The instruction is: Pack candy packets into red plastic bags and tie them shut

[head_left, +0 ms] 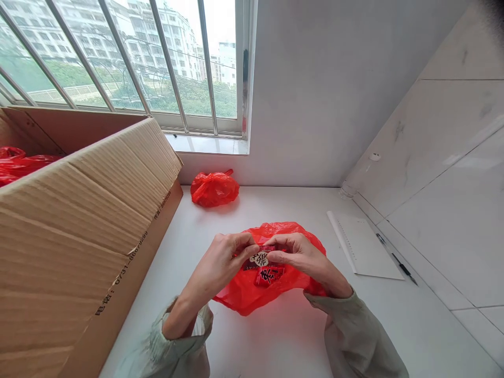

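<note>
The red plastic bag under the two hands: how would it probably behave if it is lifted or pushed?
The red plastic bag would likely be floppy when lifted: its film looks thin and wrinkled, with an uneven edge. Pushed, it would probably crumple, as its sides already spread in loose folds. The lower dark-red packet may shift too, since it looks loose.

From my end I see the left hand (pixel 225 258) and right hand (pixel 299 255) brought close at mid-view, backs upward. Each pinches with 2 digits, thumb and forefinger, while my left wrist (pixel 189 305) and right wrist (pixel 337 279) slant inward from below.
</note>
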A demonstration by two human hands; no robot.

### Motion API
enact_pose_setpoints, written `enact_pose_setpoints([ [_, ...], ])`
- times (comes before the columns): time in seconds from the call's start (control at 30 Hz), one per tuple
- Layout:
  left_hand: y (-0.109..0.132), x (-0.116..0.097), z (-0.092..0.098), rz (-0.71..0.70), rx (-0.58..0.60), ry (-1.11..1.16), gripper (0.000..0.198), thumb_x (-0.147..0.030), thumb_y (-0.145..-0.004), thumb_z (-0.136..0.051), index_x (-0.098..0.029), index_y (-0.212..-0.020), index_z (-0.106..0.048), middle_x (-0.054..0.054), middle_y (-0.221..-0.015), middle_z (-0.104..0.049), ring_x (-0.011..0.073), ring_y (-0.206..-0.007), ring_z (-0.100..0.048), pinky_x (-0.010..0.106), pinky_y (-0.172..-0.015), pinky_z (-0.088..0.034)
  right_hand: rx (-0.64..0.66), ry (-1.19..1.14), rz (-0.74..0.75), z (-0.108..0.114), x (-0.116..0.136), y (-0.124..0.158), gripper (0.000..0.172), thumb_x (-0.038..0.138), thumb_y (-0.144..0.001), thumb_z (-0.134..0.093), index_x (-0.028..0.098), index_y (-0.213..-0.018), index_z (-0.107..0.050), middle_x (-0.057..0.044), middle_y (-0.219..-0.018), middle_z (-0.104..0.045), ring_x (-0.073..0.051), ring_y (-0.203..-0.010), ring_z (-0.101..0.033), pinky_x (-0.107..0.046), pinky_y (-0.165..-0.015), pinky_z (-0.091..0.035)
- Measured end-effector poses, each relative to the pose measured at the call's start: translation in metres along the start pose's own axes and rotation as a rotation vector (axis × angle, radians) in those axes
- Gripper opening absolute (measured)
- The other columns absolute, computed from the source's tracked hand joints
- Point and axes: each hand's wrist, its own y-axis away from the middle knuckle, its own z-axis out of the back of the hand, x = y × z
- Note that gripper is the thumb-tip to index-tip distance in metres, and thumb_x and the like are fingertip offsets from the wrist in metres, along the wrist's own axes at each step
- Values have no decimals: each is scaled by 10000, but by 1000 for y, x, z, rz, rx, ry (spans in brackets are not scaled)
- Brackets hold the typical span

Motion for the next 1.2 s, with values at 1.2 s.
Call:
enact_pose_setpoints([
  [1.2, 37, 14, 12, -26, 70, -640, 234, -64, -843, -378, -216, -837, -556, 1, -775, -460, 154, -662, -423, 283, -641, -346, -140, 564, -23, -30, -29, -12, 167, 93, -786, -475, 197, -781, -605, 6, -793, -653, -149, -734, -558, -258, -661, -380],
])
